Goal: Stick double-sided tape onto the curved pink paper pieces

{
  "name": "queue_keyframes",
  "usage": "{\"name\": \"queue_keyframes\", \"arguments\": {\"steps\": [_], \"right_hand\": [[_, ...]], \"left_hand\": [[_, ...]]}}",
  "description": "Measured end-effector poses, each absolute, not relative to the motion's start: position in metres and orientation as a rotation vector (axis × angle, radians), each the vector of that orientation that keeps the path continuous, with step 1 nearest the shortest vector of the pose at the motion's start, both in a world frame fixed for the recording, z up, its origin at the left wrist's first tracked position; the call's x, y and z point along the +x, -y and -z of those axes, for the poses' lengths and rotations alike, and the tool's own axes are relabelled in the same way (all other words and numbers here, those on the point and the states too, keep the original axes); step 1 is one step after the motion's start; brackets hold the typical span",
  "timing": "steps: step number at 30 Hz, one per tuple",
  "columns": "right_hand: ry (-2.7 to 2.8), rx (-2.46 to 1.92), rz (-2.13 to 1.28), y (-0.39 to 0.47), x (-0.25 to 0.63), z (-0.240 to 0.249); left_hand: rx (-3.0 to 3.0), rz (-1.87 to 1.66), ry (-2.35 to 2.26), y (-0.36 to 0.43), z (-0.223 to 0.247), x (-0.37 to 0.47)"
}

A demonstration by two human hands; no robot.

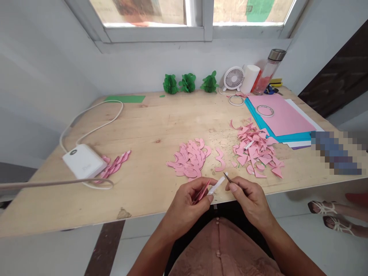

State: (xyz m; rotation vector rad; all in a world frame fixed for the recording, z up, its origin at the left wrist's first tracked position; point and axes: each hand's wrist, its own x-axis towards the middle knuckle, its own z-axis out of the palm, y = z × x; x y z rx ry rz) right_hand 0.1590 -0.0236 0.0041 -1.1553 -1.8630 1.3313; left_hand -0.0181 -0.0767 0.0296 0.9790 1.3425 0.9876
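Note:
My left hand [193,199] is closed around folded pink paper pieces [201,191], from which a narrow white strip [217,185] sticks out to the upper right. In my right hand [247,194] is a slim, dark, pointed tool that looks like tweezers [228,177], its tip at the strip's far end. Whether the tip grips the strip is too small to tell. Just beyond my hands lie a heap of scalloped pink paper cutouts [189,158] and a single wavy pink cutout [220,159].
Pink paper scraps [255,147] pile up at right, before stacked coloured sheets [283,115] with a tape roll [265,111]. A white power bank [84,163] with a cable is at left. Green paper ornaments [188,83], a small fan [234,78] and a bottle [270,73] line the wall.

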Motion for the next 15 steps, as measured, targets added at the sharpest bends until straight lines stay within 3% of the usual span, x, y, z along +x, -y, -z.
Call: {"name": "queue_keyframes", "arguments": {"steps": [5, 15], "right_hand": [[1.811, -1.170, -1.350, 0.022, 0.160, -0.004], [1.168, -0.999, -1.953, 0.022, 0.156, 0.005]], "left_hand": [[0.990, -1.008, -1.356, 0.077, -0.018, -0.019], [0.857, -1.027, -1.362, 0.075, -0.029, -0.017]]}}
